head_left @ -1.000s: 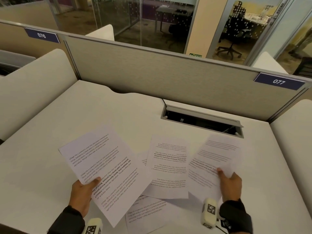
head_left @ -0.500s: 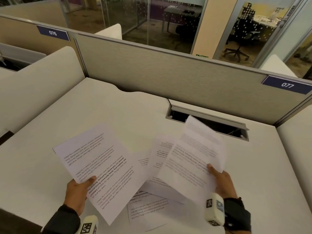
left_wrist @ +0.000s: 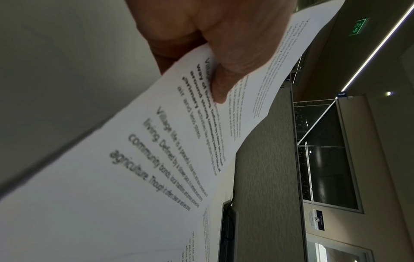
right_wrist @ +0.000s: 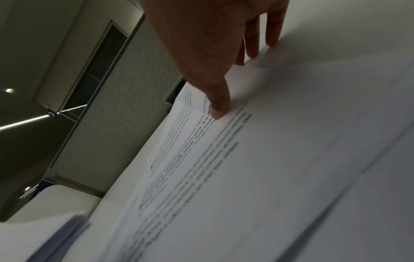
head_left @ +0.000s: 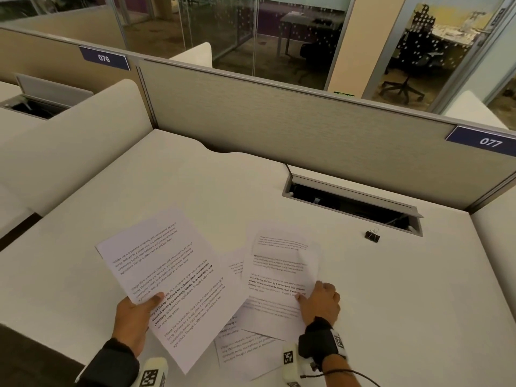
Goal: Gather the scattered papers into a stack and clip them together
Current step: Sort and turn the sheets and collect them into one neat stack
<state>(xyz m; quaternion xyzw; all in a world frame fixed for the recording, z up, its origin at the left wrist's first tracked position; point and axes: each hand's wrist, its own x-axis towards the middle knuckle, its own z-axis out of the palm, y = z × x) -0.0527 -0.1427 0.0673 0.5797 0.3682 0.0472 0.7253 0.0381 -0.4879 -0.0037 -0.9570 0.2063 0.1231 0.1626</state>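
My right hand (head_left: pixel 321 301) has swung its sheet (head_left: pixel 280 277) in from the far right and laid it down over the papers on the surface (head_left: pixel 418 317) in front of me; a second ago that sheet lay off by itself, then it was raised and tilted, and now it lies nearly flat with my thumb pressing its right edge and the other fingers curled at that edge, so I read it as grasping the sheet. That move has uncovered the binder clip (head_left: pixel 372 236), which sits just in front of the open cable hatch (head_left: pixel 351 203), well apart from the papers. My left hand (head_left: pixel 134 321) grips the big printed sheet (head_left: pixel 167 275) at its lower left edge, thumb on top, holding it tilted above the surface. Two more sheets (head_left: pixel 245 350) peek out beneath, near the front edge, fanned and unaligned. I judge the gathering about half done: nothing is squared yet. There is plenty of bare surface ahead and to the right for tapping edges square, but the near edge is close and the hatch opening could swallow the clip.
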